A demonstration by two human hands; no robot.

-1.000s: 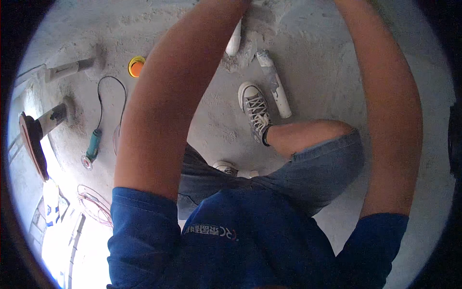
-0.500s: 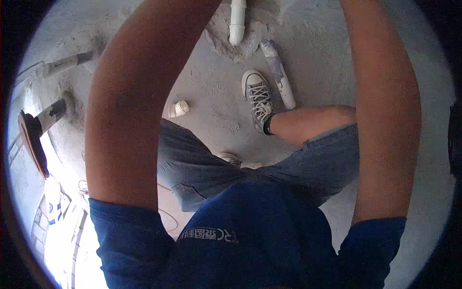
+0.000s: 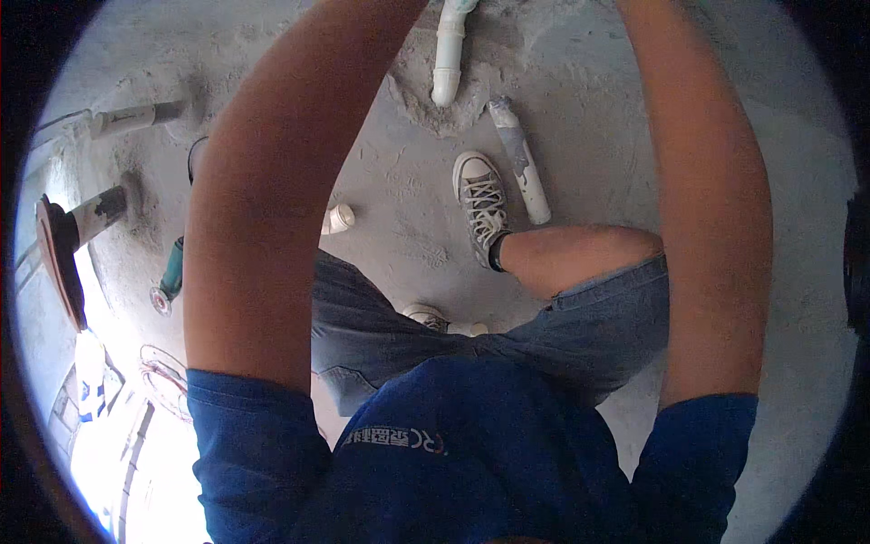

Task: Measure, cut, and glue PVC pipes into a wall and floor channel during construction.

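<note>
Both of my arms reach up past the top edge of the head view, so neither hand shows, nor anything they may hold. Between my left forearm (image 3: 362,54) and right forearm (image 3: 666,63), a white plastic pipe (image 3: 448,50) with bends rises from a broken, rough patch of the floor. Its upper end leaves the picture near where my left forearm does. A loose length of white pipe (image 3: 526,172), smeared with grey, lies on the floor beside my right shoe (image 3: 482,201).
A short white pipe fitting (image 3: 341,218) lies by my left arm. Partly behind that arm is a green power tool (image 3: 169,276). Farther left, pipe stubs (image 3: 127,120) project near a brown plate-like piece (image 3: 60,258). A coiled cable (image 3: 163,376) lies at lower left.
The view has shifted, so more of the upright pipe shows at the top. My forearms are slightly closer together. The green tool has come out from behind my left arm.
</note>
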